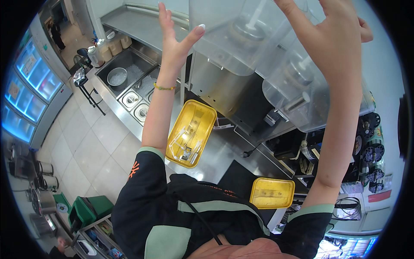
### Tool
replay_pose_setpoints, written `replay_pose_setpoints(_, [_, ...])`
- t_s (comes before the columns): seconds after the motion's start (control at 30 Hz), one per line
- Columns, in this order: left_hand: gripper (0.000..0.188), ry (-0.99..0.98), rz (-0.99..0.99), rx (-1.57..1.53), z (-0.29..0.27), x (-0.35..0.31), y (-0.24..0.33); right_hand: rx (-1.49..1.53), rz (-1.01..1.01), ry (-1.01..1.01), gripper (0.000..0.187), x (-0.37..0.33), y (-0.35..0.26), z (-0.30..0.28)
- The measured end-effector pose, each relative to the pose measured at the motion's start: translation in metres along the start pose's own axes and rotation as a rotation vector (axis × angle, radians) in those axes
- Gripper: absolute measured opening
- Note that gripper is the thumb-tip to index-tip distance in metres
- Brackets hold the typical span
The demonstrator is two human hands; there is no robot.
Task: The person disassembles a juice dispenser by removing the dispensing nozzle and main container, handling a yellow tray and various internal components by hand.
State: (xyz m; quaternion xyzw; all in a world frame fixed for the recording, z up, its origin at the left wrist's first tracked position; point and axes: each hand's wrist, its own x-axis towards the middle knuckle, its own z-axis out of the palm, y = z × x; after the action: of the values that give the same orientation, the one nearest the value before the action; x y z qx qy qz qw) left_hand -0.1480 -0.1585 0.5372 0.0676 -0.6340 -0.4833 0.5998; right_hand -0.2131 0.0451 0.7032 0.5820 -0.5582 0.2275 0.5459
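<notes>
My left hand (173,48) is raised with fingers stretched out. Its thumb points at the left side of a large clear plastic tank (224,52), and I cannot tell whether they touch. My right hand (336,41) reaches high in front of the tanks, thumb apart from the fingers; some fingertips are cut off by the upper edge. A second clear tank (280,101), with a pale spout-like cylinder (297,102) at its front, sits below and to the right of the first. Both tanks stand against a steel machine body (215,82).
A yellow tray (208,113) holding white and metal parts lies on the steel counter (222,149). Another yellow tray (272,181) lies at a black mat (235,177). A sink holds a metal pot (117,77) near ice. A green bin (90,211) stands lower left.
</notes>
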Motion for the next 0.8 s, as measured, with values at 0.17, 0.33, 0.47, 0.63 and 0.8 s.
replay_pose_setpoints(0.17, [0.105, 0.002, -0.032, -0.033, 0.007, -0.002, -0.005, -0.052, 0.020, -0.052, 0.032, -0.004, 0.005, 0.001])
replay_pose_setpoints(0.33, [0.119, -0.015, -0.035, 0.107, 0.005, 0.002, -0.030, -0.176, 0.138, -0.199, 0.022, 0.001, -0.001, 0.004])
replay_pose_setpoints(0.47, [0.111, -0.072, 0.019, 0.133, 0.011, 0.002, -0.040, -0.213, 0.164, -0.219, 0.014, -0.003, 0.015, 0.013])
replay_pose_setpoints(0.63, [0.104, -0.043, -0.001, 0.087, 0.022, 0.002, -0.039, -0.073, 0.224, -0.242, 0.014, -0.006, 0.025, 0.018])
replay_pose_setpoints(0.8, [0.102, -0.050, -0.034, 0.105, 0.023, 0.009, -0.034, -0.179, 0.273, -0.251, 0.015, 0.008, 0.016, 0.015])
